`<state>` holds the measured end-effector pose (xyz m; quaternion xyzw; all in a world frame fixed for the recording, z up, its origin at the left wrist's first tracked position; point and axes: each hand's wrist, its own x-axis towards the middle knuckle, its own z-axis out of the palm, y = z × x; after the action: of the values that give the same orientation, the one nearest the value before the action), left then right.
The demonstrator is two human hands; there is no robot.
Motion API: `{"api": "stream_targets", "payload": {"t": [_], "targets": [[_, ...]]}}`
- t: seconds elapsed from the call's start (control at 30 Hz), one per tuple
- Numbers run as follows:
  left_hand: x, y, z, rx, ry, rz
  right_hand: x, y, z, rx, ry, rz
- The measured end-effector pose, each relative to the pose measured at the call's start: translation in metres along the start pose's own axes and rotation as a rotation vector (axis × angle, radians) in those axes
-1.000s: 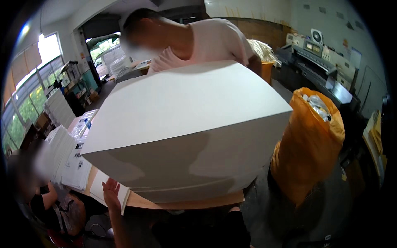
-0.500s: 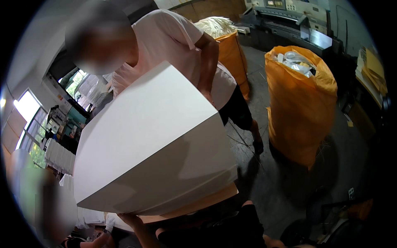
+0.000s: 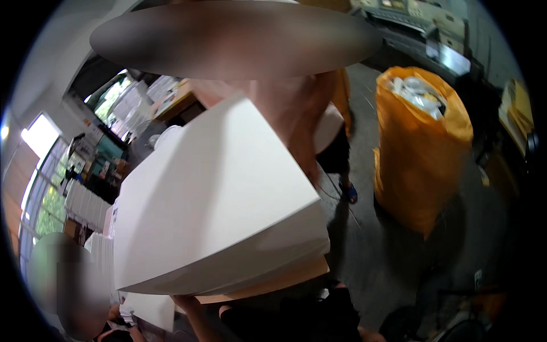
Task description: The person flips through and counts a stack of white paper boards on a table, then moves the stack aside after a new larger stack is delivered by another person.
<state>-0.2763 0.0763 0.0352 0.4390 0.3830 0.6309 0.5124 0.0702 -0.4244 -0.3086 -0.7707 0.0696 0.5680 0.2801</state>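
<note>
A thick stack of large white sheets point(image 3: 222, 188) fills the middle of the head view, tilted, its layered side facing me. Beneath it juts the edge of a light brown board or sheet point(image 3: 268, 288). My left hand point(image 3: 183, 302) is at the stack's lower near edge and grips it from below; its fingertips are hidden under the stack. My right hand does not show; only a bit of skin appears at the lower edge. Across the stack, a person in a pale pink shirt point(image 3: 268, 108) leans over it, one arm reaching down along its right side.
To the right stands a tall orange sack point(image 3: 421, 165) filled with scraps. Behind it is a large grey machine point(image 3: 439, 34). Piles of white sheets point(image 3: 85, 202) stand at the left, near a window. Another person's hands point(image 3: 122, 325) are at the lower left beside a white sheet point(image 3: 151, 310).
The stack's right corner has dropped lower and nearer to me. The person opposite has leaned in over it. A white sheet now shows at lower left. My left hand stays at the near edge.
</note>
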Motion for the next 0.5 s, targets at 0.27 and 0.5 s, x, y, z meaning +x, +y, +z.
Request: {"api": "stream_targets", "payload": {"t": [0.27,0.5], "targets": [[-0.001,-0.010,0.025,-0.121,0.187,-0.070,-0.009,-0.042,-0.039,-0.071,0.043,-0.038],[0.048,0.090,0.000,0.170,0.508,0.625,-0.071,-0.182,-0.110,0.510,0.490,-1.031]]}}
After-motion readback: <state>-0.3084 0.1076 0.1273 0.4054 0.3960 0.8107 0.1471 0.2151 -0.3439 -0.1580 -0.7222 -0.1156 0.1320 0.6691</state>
